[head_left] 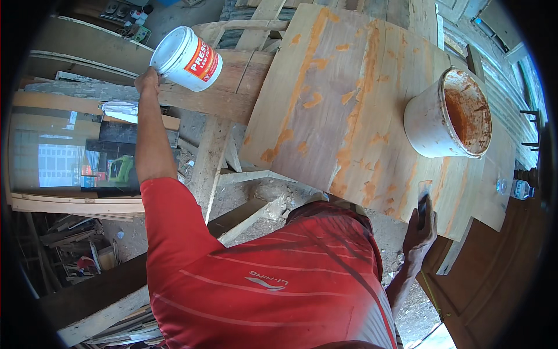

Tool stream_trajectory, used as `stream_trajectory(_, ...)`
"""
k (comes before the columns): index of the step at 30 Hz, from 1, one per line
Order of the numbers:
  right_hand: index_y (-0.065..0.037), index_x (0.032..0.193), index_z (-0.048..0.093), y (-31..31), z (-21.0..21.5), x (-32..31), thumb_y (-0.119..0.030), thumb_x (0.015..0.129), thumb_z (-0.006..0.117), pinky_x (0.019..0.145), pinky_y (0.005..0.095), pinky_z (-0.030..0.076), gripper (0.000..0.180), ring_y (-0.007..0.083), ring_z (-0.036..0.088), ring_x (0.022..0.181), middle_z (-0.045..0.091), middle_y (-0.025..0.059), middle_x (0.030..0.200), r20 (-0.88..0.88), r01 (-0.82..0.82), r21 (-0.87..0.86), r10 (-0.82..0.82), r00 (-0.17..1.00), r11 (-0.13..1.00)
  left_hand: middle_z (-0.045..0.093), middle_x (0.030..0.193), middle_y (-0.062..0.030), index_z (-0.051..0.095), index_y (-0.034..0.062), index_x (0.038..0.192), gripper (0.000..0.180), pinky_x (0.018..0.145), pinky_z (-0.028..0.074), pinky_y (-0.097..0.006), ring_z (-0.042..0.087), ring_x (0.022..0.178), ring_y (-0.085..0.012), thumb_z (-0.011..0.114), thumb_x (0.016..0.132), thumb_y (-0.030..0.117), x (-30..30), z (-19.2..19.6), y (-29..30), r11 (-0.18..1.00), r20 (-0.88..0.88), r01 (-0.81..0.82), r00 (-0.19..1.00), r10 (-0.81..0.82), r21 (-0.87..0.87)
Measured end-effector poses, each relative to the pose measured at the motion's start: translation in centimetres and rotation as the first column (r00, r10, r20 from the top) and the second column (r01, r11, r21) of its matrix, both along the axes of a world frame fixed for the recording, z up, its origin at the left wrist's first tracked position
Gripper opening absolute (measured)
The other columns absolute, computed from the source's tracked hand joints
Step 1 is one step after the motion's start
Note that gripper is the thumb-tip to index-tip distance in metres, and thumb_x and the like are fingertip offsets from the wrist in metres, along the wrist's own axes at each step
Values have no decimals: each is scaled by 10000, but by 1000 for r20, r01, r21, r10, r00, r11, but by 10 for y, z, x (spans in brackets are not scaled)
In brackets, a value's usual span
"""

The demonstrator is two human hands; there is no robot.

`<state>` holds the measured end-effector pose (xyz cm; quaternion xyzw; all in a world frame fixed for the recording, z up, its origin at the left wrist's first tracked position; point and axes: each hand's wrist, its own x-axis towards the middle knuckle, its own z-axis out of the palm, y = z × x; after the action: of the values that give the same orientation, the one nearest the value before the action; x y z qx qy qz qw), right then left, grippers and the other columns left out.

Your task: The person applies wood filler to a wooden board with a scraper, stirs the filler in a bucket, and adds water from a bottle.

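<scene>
My left hand (148, 81) is closed on the rim of a white plastic tub (208, 74) with a red and orange label. The tub is tilted over a wooden plank (247, 72) at the far left. In my right hand (421, 232) is a putty knife (425, 191), its dark handle in my fingers and its blade at the near part of a wooden panel (325, 125). Orange-brown filler streaks and patches mark the panel. On its right side stands a larger white bucket (419, 125), tilted toward the right, its inside smeared with orange-brown filler.
A clear plastic bottle (522, 189) lies past the panel's right edge. To the left are a glazed wooden frame (58, 154) and a green tool (121, 170). Scrap wood (64, 250) is piled at the lower left. A brown door (500, 273) is at the lower right.
</scene>
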<state>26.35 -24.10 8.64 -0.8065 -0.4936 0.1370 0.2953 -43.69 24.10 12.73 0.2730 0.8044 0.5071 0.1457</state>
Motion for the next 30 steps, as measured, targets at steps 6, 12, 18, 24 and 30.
stream_trajectory(6,15,1380,596,14,10,8,8,928,661,806,388,554,457,319,695,927,675,182,1098,74,17,205,-33,997,979,753,979,-232,739,-55,981,551,804,545,-483,733,865,-372,546,911,457,-89,-24,32,915,-725,-47,627,-286,-401)
stream_trajectory(12,3,1370,613,42,53,29,-14,888,708,761,375,564,492,311,704,873,691,198,1045,212,-1,359,-81,974,933,762,996,-170,769,-5,991,453,739,534,-480,722,875,-289,553,984,394,-124,-36,29,958,-382,155,892,-241,-242)
stream_trajectory(18,-32,1392,614,80,86,56,1,911,693,711,366,519,489,255,645,784,670,159,968,242,40,375,-139,960,926,757,1135,-156,741,1,1201,468,920,542,-375,714,1016,-271,566,984,376,-66,8,-7,993,-619,120,779,-100,-10)
stream_trajectory(24,-209,1483,573,94,55,63,-27,954,683,708,388,510,571,243,606,723,619,132,851,79,88,342,-122,989,936,717,1129,-57,680,6,1305,331,783,518,-291,638,929,-132,590,1020,149,138,21,-82,798,-320,603,754,-573,-10)
stream_trajectory(30,-259,1518,526,89,64,53,-64,964,683,699,439,497,608,271,583,709,558,134,807,91,98,215,-120,989,972,706,1179,-113,651,-25,1303,348,979,514,-354,652,1105,-204,599,1034,189,276,-76,-161,218,94,929,256,-962,-298)
